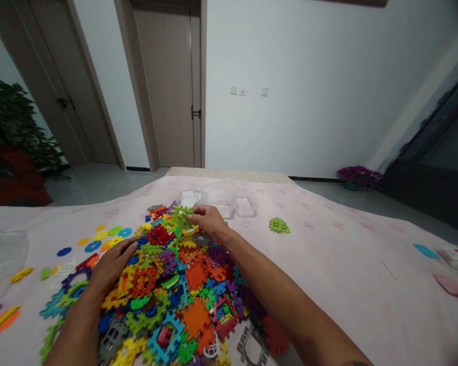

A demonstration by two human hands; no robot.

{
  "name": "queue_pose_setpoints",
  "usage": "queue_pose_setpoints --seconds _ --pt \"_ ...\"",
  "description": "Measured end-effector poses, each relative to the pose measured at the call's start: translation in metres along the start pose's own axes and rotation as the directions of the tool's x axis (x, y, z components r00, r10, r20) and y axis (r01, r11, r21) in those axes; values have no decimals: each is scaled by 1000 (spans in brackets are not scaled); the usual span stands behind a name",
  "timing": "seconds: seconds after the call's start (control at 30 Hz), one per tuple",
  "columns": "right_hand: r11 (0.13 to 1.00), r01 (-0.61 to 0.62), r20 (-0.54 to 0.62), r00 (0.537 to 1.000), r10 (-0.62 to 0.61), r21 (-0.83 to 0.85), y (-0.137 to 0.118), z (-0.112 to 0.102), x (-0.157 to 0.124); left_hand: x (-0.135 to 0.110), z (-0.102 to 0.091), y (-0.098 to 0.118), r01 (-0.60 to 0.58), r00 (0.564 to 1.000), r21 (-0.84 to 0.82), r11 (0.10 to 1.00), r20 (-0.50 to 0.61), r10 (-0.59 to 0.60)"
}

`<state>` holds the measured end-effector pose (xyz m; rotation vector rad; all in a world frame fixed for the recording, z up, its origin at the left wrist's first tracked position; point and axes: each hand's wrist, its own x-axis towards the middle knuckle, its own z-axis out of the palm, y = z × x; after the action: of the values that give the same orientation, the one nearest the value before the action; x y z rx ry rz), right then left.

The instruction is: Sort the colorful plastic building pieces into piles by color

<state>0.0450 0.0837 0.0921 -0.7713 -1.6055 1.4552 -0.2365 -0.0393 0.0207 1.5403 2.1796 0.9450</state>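
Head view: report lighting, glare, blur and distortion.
Head view: soft light, no harsh shadows on the tablecloth; the leftmost door leans, apparently lens distortion; pale glare streaks the clear plastic at left; right corners look dark; the colourful pieces look fairly distinct.

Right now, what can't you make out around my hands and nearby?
Head view: whether the left hand grips anything; its own back hides the contact.
Head view: part of the light-green piece, covered by the right hand.
Head view: the lower layers of the pile, buried under the top pieces.
Head view: the rest of the clear plastic item, cut off by the left edge.
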Motion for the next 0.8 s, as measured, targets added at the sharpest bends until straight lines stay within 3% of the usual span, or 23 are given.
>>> queue_pose_setpoints --seconds 0.1,0.2,0.3,0.43,0.53,0.67,0.73,0.8 --pt "999 -42 -34 999 43 12 -1 -20 -17 0 0 0 4 1000 11 1000 -10 -4" --pt "999 -5 -165 986 -4 -54 5 -53 -36 1 0 -3 9 1000 32 999 -7 -9" --pt "993 5 -357 933 -49 -122 15 -98 -56 6 0 -10 29 999 59 998 12 -30" --pt "991 -115 -484 872 71 -62 22 -146 -81 14 3 -21 51 998 67 996 21 -53" --pt "988 -152 -411 901 137 -4 23 -151 -93 15 4 -24 63 998 65 996 24 -64" --pt "962 -204 -232 942 244 184 28 -130 -97 11 2 -21 39 999 64 997 -4 -39" --pt "966 -193 -263 936 233 172 35 -122 -96 10 2 -19 39 999 63 997 -9 -39" --pt "990 -142 -344 929 136 9 44 -123 -94 9 1 -16 55 998 60 997 -1 -55"
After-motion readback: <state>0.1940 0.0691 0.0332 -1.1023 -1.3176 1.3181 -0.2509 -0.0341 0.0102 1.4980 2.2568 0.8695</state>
